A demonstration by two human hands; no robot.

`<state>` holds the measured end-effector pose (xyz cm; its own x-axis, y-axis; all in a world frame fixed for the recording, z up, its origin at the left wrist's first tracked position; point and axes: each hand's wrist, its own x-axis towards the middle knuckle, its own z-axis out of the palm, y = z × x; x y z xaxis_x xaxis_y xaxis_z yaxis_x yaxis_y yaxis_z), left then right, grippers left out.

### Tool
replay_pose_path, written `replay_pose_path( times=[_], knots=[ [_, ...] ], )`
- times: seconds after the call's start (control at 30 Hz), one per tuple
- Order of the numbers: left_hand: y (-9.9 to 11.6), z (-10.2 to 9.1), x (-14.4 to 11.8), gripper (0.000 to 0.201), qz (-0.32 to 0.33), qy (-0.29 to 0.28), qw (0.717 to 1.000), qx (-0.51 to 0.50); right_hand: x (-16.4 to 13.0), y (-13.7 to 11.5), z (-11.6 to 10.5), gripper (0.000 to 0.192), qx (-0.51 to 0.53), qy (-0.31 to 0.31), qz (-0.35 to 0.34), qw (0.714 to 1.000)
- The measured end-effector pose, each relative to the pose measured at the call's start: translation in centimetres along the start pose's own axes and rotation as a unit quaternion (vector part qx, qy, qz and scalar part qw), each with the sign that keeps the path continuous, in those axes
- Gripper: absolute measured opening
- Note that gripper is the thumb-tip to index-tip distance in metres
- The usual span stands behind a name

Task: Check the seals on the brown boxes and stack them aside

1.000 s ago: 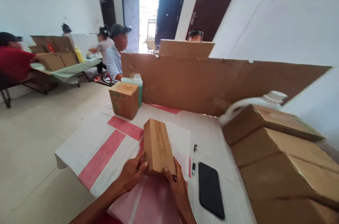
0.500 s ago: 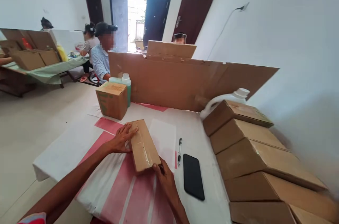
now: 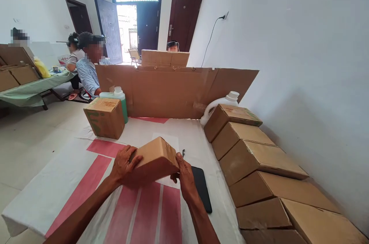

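I hold a small oblong cardboard box (image 3: 154,157) between both hands, lifted off the table and tilted. My left hand (image 3: 123,164) grips its left end, and my right hand (image 3: 184,173) clasps its right end. Under them lies the white cloth with pink stripes (image 3: 86,159) that covers the table. A black phone (image 3: 201,188) lies just right of my right hand, partly hidden by it. Only the tip of a pen (image 3: 183,153) shows beyond the box.
A row of several leaning cardboard boxes (image 3: 253,159) runs along the right side by the wall. A squarer box (image 3: 104,117) and a green bottle (image 3: 120,98) stand at the far left, a white jug (image 3: 219,103) before the cardboard screen (image 3: 173,90). People sit behind.
The box lay flat on the table under my hands; now both hands have turned it crosswise and raised it. My view has also swung to the right.
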<state>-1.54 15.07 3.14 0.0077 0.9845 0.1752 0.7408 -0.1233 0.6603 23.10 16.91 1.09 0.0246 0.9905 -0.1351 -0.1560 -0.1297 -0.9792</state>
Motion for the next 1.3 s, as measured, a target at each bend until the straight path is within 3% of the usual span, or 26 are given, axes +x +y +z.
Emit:
replay_pose_path(
  times=[0.1, 0.2, 0.4, 0.63, 0.87, 0.97, 1.07, 1.2, 1.3],
  knots=[
    [0.0, 1.6, 0.8, 0.060, -0.035, -0.033, 0.999, -0.014, 0.9, 0.6, 0.1, 0.064, 0.039, 0.019, 0.050, 0.998],
    [-1.7, 3.4, 1.9, 0.064, -0.098, -0.065, 0.993, -0.012, 2.2, 2.4, -0.4, 0.066, 0.053, 0.001, 0.121, 0.991],
    [-5.6, 5.7, 2.4, 0.046, -0.153, -0.036, 0.987, -0.024, 3.2, 6.7, -0.8, 0.064, 0.077, -0.015, 0.180, 0.981],
    [-3.8, 6.3, 0.1, 0.066, -0.116, -0.068, 0.980, -0.145, 2.0, 8.8, -0.6, 0.061, 0.052, -0.007, 0.139, 0.989],
    [-2.9, 7.3, -2.5, 0.063, -0.108, -0.085, 0.967, -0.215, -0.5, 5.5, 1.3, 0.056, 0.038, -0.056, 0.061, 0.996],
    [-2.9, 8.7, -4.6, 0.061, -0.108, -0.088, 0.963, -0.230, -2.2, 4.4, 1.5, 0.053, -0.057, -0.008, 0.028, 0.998],
    [-2.9, 9.6, -5.8, 0.056, -0.111, -0.059, 0.966, -0.224, -3.6, 4.8, 0.9, 0.053, -0.136, 0.030, 0.022, 0.990],
    [-2.7, 9.2, -4.6, 0.050, -0.120, -0.018, 0.969, -0.216, -4.0, 5.8, -0.1, 0.057, -0.115, 0.003, 0.030, 0.993],
    [-1.9, 9.0, -1.9, 0.053, -0.119, -0.015, 0.964, -0.238, -2.7, 5.5, -0.1, 0.068, -0.128, 0.034, 0.023, 0.991]
  ],
)
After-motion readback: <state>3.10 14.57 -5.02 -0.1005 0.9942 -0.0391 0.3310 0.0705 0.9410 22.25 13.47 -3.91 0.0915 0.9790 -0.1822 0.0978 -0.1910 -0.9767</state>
